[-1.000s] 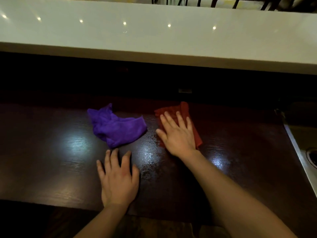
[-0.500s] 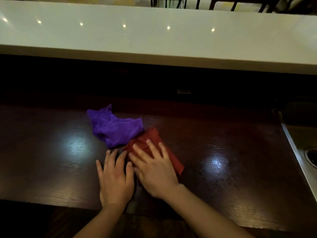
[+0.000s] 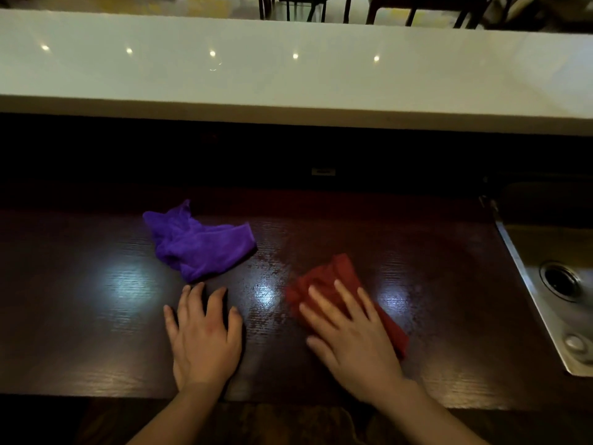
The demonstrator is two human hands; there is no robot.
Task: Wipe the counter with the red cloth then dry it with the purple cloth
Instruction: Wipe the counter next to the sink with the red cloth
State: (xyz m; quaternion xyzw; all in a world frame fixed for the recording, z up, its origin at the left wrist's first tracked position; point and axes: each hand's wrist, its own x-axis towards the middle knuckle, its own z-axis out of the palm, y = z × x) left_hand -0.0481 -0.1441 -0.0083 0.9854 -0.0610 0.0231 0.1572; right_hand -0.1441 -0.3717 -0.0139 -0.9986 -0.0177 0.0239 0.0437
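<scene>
The red cloth [image 3: 333,277] lies flat on the dark wooden counter [image 3: 433,277], right of centre. My right hand [image 3: 349,335] presses down on it with fingers spread, covering its near half. Wet streaks shine on the wood between my two hands. The purple cloth [image 3: 199,245] sits crumpled further back and to the left, untouched. My left hand [image 3: 205,335] rests palm down on the bare counter just in front of the purple cloth, fingers apart, holding nothing.
A steel sink [image 3: 558,284] with a drain is set into the counter at the right edge. A raised white ledge [image 3: 288,75] runs across the back above a dark recess. The counter's front edge is just below my wrists.
My right hand has slid the red cloth from beside my left hand out to the right, after first pulling it from the back toward me. The left hand and purple cloth stayed put.
</scene>
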